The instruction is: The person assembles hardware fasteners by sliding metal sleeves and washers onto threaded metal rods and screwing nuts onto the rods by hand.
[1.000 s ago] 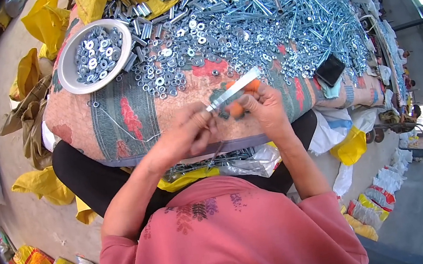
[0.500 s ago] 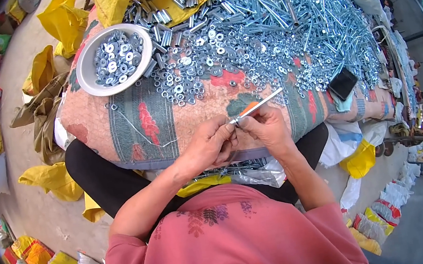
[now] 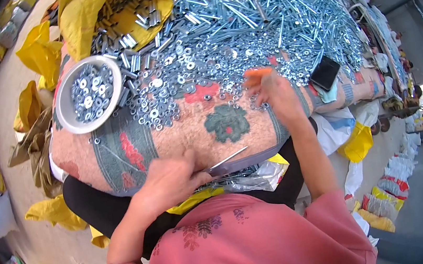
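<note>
My left hand [image 3: 172, 178] is closed around a slender metal rod [image 3: 229, 158], low over the near edge of the patterned quilt [image 3: 180, 133]. The rod's free end slants up to the right. Farther off and to the right, my right hand [image 3: 282, 99] reaches over the near edge of the heap of small washers and nuts [image 3: 190, 63]. Its fingers look apart, though slightly blurred, and I see nothing held in them. An orange covering [image 3: 258, 72] shows at one finger of that hand.
A white bowl of washers [image 3: 63, 105] stands at the left. Beyond are a yellow sack of metal sleeves [image 3: 166, 3] and a heap of long rods [image 3: 303, 20]. A black phone [image 3: 324, 73] lies on the right. A bent wire [image 3: 119, 156] rests on the quilt.
Both hands were together at the rod. Now the left has drawn back toward me and leftward with it, while the right has let go and moved away toward the washers. The view has shifted too.
</note>
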`<state>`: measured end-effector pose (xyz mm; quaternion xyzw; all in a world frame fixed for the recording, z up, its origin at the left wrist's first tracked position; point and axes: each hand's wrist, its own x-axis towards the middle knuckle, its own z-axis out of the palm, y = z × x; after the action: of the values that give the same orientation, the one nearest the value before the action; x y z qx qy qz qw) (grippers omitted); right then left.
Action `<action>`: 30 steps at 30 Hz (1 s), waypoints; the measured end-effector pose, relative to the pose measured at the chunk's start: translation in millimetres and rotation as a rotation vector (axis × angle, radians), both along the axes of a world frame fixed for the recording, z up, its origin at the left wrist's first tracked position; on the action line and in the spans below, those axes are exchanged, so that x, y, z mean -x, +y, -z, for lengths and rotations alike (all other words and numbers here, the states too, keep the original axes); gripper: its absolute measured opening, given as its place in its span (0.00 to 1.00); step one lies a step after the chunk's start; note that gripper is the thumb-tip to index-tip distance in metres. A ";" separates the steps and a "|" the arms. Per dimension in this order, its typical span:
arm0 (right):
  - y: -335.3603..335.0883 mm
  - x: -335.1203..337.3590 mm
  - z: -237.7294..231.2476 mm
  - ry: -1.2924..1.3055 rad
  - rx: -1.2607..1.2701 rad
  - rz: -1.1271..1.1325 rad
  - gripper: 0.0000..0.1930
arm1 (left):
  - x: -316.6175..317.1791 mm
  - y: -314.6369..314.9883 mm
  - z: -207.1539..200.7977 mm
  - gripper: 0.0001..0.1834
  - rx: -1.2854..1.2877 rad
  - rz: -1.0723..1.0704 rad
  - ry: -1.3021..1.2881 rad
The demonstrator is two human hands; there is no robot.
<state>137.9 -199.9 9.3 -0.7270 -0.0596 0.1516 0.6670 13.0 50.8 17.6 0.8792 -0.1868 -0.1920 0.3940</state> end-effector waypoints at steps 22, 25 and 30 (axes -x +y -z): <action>-46.2 -132.7 19.5 0.095 -0.248 0.446 0.19 | -198.8 28.3 64.1 0.11 -0.051 -0.601 -0.547; -11.4 -79.9 9.5 0.160 -0.577 0.224 0.12 | -165.2 11.6 46.5 0.11 0.318 -0.499 -0.409; 48.6 -18.5 8.2 0.017 -0.636 0.116 0.07 | -99.8 -16.8 26.7 0.07 0.625 -0.440 0.022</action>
<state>156.4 -151.3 1.1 -0.4829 -0.0570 0.0934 0.8688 112.8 34.0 -9.1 0.7337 -0.0390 -0.0461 0.6768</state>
